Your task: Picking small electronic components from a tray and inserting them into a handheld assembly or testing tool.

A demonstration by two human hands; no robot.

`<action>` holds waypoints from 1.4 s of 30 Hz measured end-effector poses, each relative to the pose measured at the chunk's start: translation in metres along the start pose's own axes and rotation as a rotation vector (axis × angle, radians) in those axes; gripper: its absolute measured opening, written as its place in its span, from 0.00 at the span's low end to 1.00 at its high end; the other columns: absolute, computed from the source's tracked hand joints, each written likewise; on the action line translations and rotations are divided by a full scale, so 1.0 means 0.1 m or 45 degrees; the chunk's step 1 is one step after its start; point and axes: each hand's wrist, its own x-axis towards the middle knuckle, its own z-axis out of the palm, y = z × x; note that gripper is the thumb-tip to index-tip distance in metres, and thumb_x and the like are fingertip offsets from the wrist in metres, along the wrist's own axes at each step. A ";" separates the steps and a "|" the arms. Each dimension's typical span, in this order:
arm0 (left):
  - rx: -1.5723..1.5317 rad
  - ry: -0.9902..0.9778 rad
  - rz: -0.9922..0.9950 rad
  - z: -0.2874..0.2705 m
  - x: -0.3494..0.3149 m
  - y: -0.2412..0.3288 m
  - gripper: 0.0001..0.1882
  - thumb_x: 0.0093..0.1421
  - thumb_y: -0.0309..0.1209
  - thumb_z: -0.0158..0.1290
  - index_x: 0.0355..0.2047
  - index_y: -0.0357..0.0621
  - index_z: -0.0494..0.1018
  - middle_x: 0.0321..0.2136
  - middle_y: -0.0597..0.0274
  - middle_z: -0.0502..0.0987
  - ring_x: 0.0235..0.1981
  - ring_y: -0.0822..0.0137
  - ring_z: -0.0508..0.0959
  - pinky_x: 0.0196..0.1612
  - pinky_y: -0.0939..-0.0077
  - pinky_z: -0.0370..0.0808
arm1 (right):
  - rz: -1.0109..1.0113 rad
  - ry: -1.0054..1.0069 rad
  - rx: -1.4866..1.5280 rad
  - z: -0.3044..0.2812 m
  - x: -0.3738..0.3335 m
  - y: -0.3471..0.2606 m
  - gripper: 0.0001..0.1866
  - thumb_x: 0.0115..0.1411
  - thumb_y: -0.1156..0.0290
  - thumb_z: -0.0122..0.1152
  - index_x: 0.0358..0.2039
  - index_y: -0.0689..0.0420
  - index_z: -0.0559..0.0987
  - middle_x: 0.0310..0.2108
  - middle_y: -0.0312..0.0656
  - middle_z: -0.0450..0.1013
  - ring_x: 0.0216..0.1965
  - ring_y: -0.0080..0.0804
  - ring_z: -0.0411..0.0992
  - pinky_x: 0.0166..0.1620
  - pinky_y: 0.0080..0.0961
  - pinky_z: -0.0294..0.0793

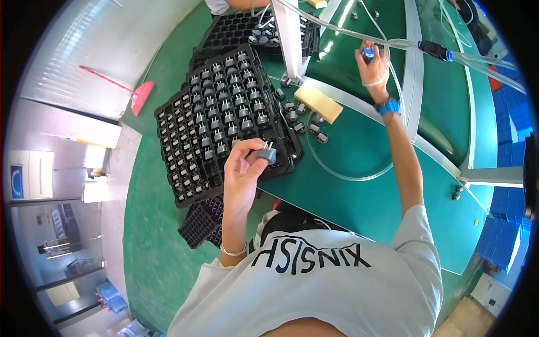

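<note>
My left hand [245,168] pinches a small grey power plug [266,155] between thumb and fingers, its metal pins pointing up. It is just in front of the near corner of a black tray [205,151] filled with rows of similar grey plugs, pins up. My right hand [374,70], with a blue watch on the wrist, reaches far out over the green conveyor belt [331,66]. Its fingers are closed round a small blue and orange object [368,53] whose kind I cannot make out.
Loose plugs [292,115] lie beside a yellow foam block [318,103] on the green table [348,196]. Clear hoses [382,41] and a white post [288,42] cross the far side. A second tray [230,33] stands behind, near another person's arm [241,4]. Empty trays [199,224] lie lower left.
</note>
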 end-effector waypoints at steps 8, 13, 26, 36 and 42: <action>0.033 -0.172 0.094 0.21 0.08 -0.05 0.13 0.49 0.15 0.53 0.36 0.35 0.69 0.35 0.63 0.69 0.37 0.71 0.73 0.43 0.80 0.69 | 0.996 -1.166 2.251 -0.88 -0.83 -1.57 0.22 0.54 0.57 0.53 0.45 0.56 0.66 0.38 0.38 0.69 0.38 0.25 0.69 0.41 0.20 0.67; 0.035 -0.231 0.086 0.29 0.10 -0.10 0.13 0.48 0.12 0.52 0.35 0.35 0.68 0.35 0.62 0.68 0.38 0.70 0.74 0.44 0.80 0.70 | 1.031 -1.363 2.143 -1.06 -1.05 -1.65 0.22 0.55 0.59 0.50 0.46 0.59 0.65 0.39 0.40 0.69 0.40 0.25 0.69 0.45 0.23 0.68; 1.758 0.178 0.428 -0.41 0.21 0.05 0.13 0.48 0.20 0.53 0.36 0.42 0.70 0.36 0.59 0.70 0.38 0.59 0.69 0.44 0.69 0.66 | 0.071 -0.667 0.760 -0.55 -0.72 -1.01 0.17 0.49 0.70 0.57 0.39 0.63 0.69 0.25 0.49 0.71 0.25 0.39 0.72 0.30 0.30 0.69; 1.899 0.001 0.252 -0.53 0.23 0.12 0.09 0.50 0.21 0.52 0.34 0.40 0.69 0.36 0.59 0.69 0.40 0.57 0.69 0.45 0.71 0.66 | -0.144 -0.526 0.624 -0.35 -0.75 -0.97 0.22 0.47 0.67 0.62 0.41 0.60 0.66 0.27 0.53 0.71 0.28 0.54 0.70 0.33 0.35 0.70; 1.125 0.141 0.140 -0.58 0.24 0.09 0.08 0.53 0.20 0.49 0.35 0.38 0.68 0.38 0.59 0.71 0.40 0.64 0.71 0.45 0.76 0.66 | -0.218 -0.456 0.618 -0.31 -0.75 -0.93 0.31 0.43 0.63 0.67 0.45 0.59 0.64 0.32 0.49 0.70 0.33 0.49 0.71 0.37 0.33 0.70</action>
